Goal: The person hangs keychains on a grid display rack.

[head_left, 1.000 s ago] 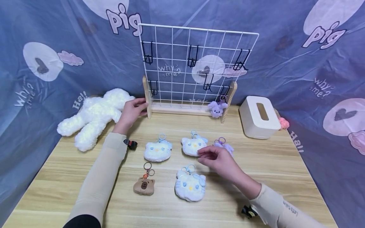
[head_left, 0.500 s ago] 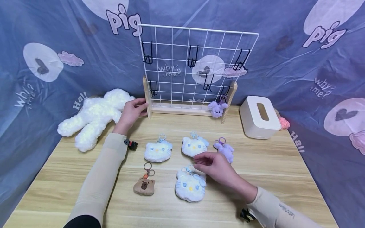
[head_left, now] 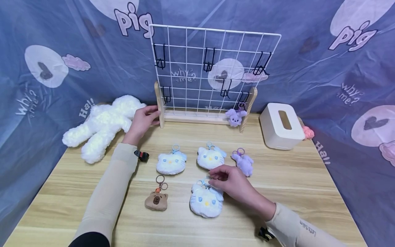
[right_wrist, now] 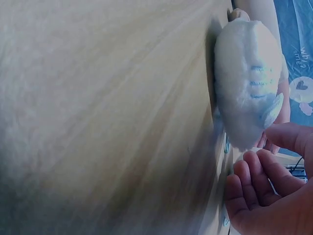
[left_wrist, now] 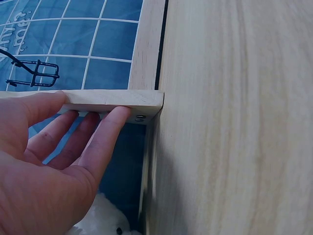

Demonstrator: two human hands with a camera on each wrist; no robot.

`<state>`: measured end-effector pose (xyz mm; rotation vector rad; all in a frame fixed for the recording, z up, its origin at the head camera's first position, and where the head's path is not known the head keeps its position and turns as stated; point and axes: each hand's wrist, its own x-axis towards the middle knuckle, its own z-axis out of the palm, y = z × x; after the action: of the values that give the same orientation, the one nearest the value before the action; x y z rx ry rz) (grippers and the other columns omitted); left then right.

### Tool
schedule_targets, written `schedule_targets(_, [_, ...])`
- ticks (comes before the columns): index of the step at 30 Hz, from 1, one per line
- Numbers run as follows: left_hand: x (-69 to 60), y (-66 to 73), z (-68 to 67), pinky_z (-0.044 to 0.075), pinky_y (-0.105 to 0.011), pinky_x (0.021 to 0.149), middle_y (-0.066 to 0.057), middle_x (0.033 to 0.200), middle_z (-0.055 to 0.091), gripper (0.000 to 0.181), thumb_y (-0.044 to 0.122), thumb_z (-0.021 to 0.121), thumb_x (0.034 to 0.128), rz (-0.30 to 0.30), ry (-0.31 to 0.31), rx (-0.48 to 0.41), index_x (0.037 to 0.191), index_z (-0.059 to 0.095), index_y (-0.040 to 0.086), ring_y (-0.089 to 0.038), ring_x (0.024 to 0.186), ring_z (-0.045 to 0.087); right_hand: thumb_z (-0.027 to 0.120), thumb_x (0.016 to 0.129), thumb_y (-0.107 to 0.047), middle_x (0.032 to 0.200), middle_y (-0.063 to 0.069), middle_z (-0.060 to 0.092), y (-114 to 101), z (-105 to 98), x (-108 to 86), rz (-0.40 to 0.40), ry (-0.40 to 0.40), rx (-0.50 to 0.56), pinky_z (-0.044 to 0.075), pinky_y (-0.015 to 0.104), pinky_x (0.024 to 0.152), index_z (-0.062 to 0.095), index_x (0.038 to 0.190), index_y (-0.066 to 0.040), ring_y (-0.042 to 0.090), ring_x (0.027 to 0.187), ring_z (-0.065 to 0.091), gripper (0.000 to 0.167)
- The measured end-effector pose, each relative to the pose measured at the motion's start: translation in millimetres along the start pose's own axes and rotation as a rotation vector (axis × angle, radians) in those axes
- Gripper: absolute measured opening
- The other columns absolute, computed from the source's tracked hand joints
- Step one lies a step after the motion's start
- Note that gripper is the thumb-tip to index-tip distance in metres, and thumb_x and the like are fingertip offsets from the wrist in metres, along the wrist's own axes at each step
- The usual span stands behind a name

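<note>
In the head view my left hand (head_left: pixel 143 121) touches the left wooden upright (head_left: pixel 159 108) of a white wire rack; its fingertips rest on the wood's outer face (left_wrist: pixel 110 108) in the left wrist view. My right hand (head_left: pixel 236 181) hovers with bent fingers at the key rings of the lower white cat plush (head_left: pixel 206 202). The right wrist view shows a gap between thumb and fingers beside that plush (right_wrist: pixel 247 73); whether the thumb touches it I cannot tell. Another white cat plush (head_left: pixel 211 157) lies just beyond, with a purple plush (head_left: pixel 244 164) to its right.
A third white cat plush (head_left: pixel 170 163) and a brown plush (head_left: pixel 156 201) lie left of centre. The wire grid (head_left: pixel 213 31) carries several black hooks and a hanging purple plush (head_left: pixel 235 117). A white fluffy toy (head_left: pixel 103 125) lies left, a white tissue box (head_left: pixel 281 127) right.
My right hand has moved left and toward me, from the upper white cat plush to the lower one's rings, uncovering the purple plush. My left hand has stayed on the upright.
</note>
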<state>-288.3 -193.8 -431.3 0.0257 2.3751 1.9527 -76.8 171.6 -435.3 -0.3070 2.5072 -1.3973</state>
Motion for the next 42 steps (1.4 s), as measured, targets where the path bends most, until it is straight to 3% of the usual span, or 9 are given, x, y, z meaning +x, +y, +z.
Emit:
schedule_targets(9, [0.1, 1.4, 0.6, 0.072, -0.027, 0.099, -0.028, 0.153, 0.061, 0.048, 0.016, 0.064, 0.1154, -0.004, 0.003, 0.006, 0.158, 0.058, -0.004, -0.027, 0.122, 0.071, 0.091, 0.093, -0.015, 0.1, 0.002, 0.082, -1, 4, -2.1, 0.039, 0.012, -0.013, 0.064, 0.016, 0.079, 0.083, 0.116, -0.006, 0.011, 0.092, 0.072, 0.026])
schedule_targets(14, [1.1, -0.5, 0.7, 0.072, -0.028, 0.1, -0.027, 0.152, 0.06, 0.047, 0.016, 0.064, 0.1153, -0.009, 0.0, 0.0, 0.158, 0.059, -0.004, -0.023, 0.119, 0.071, 0.092, 0.093, -0.017, 0.099, 0.0, 0.081, 1, 7, -3.1, 0.046, 0.02, -0.019, 0.063, 0.016, 0.078, 0.083, 0.116, -0.008, 0.009, 0.091, 0.072, 0.026])
schedule_targets(21, [2.3, -1.4, 0.9, 0.072, -0.029, 0.1, -0.026, 0.15, 0.06, 0.047, 0.015, 0.065, 0.1149, -0.007, 0.0, -0.007, 0.157, 0.06, -0.004, -0.008, 0.106, 0.07, 0.092, 0.092, -0.014, 0.099, 0.0, 0.08, 2, 12, -3.1, 0.054, 0.051, -0.038, 0.062, 0.016, 0.079, 0.083, 0.114, -0.009, 0.008, 0.091, 0.069, 0.024])
schedule_targets(26, [2.6, -2.2, 0.7, 0.072, -0.028, 0.098, -0.026, 0.15, 0.061, 0.047, 0.016, 0.065, 0.1148, -0.002, 0.001, -0.005, 0.157, 0.059, -0.004, -0.01, 0.107, 0.07, 0.094, 0.09, -0.01, 0.098, -0.002, 0.078, 1, 19, -2.4, 0.059, 0.099, -0.105, 0.061, 0.016, 0.08, 0.083, 0.11, -0.013, 0.008, 0.09, 0.067, 0.023])
schedule_targets(35, [3.9, -4.2, -0.1, 0.072, -0.028, 0.099, -0.024, 0.15, 0.062, 0.047, 0.017, 0.066, 0.1147, 0.003, 0.004, -0.005, 0.157, 0.061, -0.003, -0.018, 0.116, 0.072, 0.093, 0.088, -0.004, 0.094, -0.003, 0.072, -1, 23, -0.8, 0.014, 0.105, -0.184, 0.056, 0.015, 0.075, 0.081, 0.106, -0.012, 0.007, 0.085, 0.062, 0.022])
schedule_targets(42, [4.9, -4.4, 0.6, 0.072, -0.023, 0.093, -0.024, 0.148, 0.062, 0.045, 0.015, 0.065, 0.1145, -0.003, 0.008, -0.012, 0.155, 0.061, -0.004, -0.011, 0.109, 0.07, 0.093, 0.088, -0.004, 0.093, -0.003, 0.07, 0, 22, -1.7, -0.047, 0.097, -0.217, 0.054, 0.016, 0.072, 0.081, 0.109, -0.01, 0.005, 0.084, 0.06, 0.024])
